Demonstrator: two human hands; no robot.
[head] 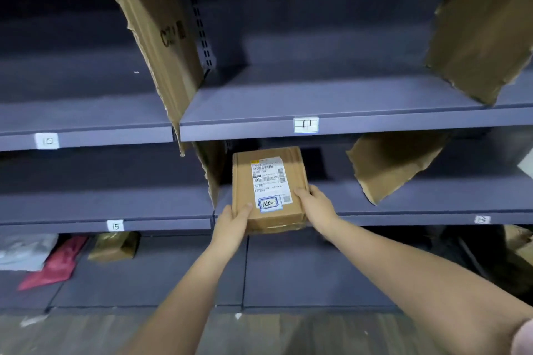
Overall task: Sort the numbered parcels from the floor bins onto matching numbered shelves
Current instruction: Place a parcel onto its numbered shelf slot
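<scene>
A flat brown cardboard parcel (268, 187) with a white shipping label and a handwritten "14" tag lies half on the middle shelf (403, 199), its near end over the shelf's front edge. My left hand (233, 222) grips its near left corner, thumb on top. My right hand (314, 204) holds its near right corner, fingers along the side. The shelf's number tag behind the parcel is hidden. Tags nearby read 15 (115, 225), 13 (482, 219), 11 (306, 125) and 10 (46, 141).
Torn cardboard dividers (161, 37) stand between shelf bays, another (389, 167) to the parcel's right. On the bottom shelf at left lie a small brown parcel (114, 246), a red bag (54, 265) and a white bag (23, 252). Wooden floor runs below.
</scene>
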